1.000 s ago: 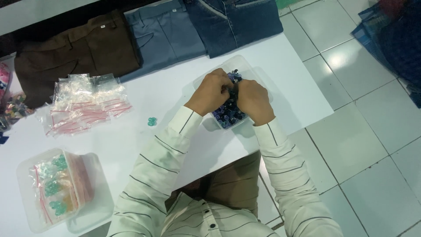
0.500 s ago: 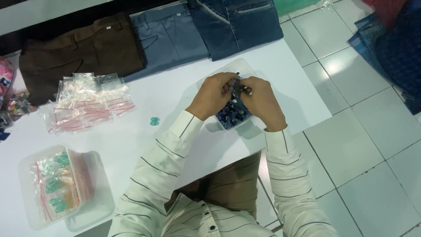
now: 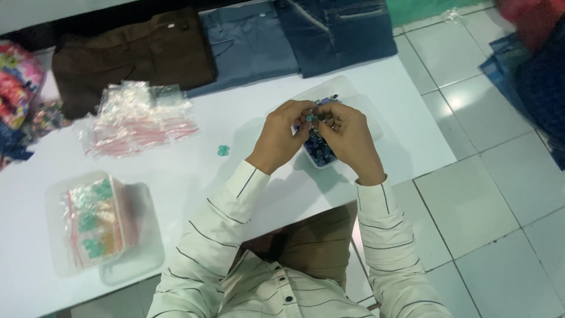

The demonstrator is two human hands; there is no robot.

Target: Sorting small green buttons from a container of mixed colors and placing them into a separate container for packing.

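Note:
My left hand [image 3: 282,136] and my right hand [image 3: 348,136] meet above a clear plastic tub [image 3: 321,154] full of small dark blue pieces. Between the fingertips of both hands I pinch a small teal piece [image 3: 310,119]. The right hand wears a ring. Most of the tub is hidden under my hands. One loose teal piece [image 3: 222,150] lies on the white table [image 3: 176,171] to the left of my left hand.
A pile of small clear zip bags with red strips [image 3: 141,118] lies at the left. A clear tub of filled bags with teal pieces [image 3: 91,221] stands near the front left, its lid [image 3: 144,247] beside it. Folded brown, grey and blue trousers [image 3: 247,38] line the far edge. Tiled floor lies to the right.
Both hands have lifted slightly out of the tub of blue pieces and now hold a small teal piece between their fingertips. The camera view shifted a little.

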